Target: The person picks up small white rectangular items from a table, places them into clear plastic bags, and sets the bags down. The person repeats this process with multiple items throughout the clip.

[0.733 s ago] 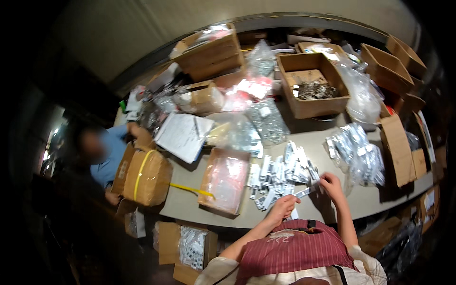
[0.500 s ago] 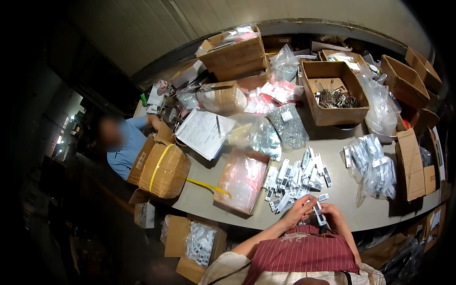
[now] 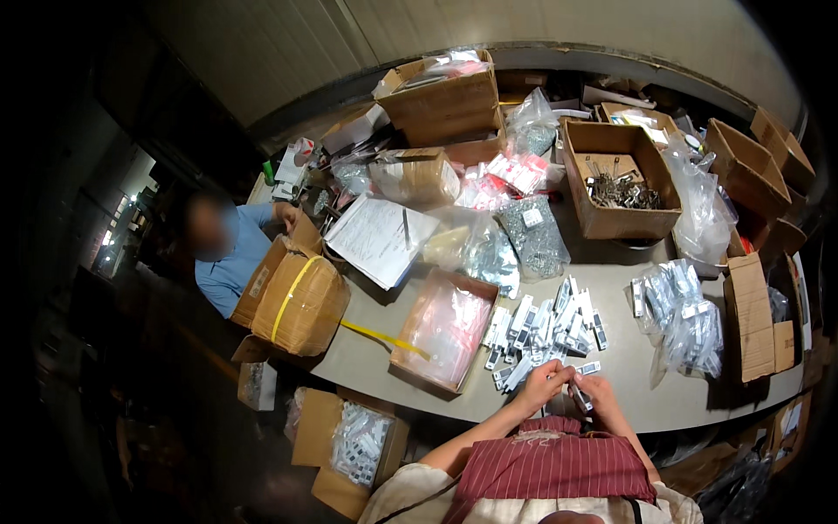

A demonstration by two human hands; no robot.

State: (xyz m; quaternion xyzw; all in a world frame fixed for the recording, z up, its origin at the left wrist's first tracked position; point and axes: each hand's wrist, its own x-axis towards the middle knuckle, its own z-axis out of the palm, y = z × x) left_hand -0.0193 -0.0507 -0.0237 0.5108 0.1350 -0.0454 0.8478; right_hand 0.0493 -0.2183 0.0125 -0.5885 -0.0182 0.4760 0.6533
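At the table's near edge, my right hand (image 3: 599,395) grips a slim white, oblong part with a dark panel (image 3: 582,401). My left hand (image 3: 546,385) is closed, its fingertips pinched at the upper end of the same part and close to my right thumb. Fingers partly cover the part. Just beyond my hands lies a loose pile of similar white parts (image 3: 548,321) with dark panels. One single part (image 3: 589,368) rests apart, right by my right hand.
Left of the pile sits an open carton of pinkish plastic bags (image 3: 449,332); right, bagged white parts (image 3: 690,319). Behind are a box of metal pieces (image 3: 620,188), a bag of small hardware (image 3: 534,236) and papers (image 3: 380,240). A co-worker (image 3: 231,253) is beside a strapped carton (image 3: 301,306).
The held part has tilted and dropped slightly toward me, with more of it covered by my fingers. My hands have drawn closer together. The whole view has shifted a little.
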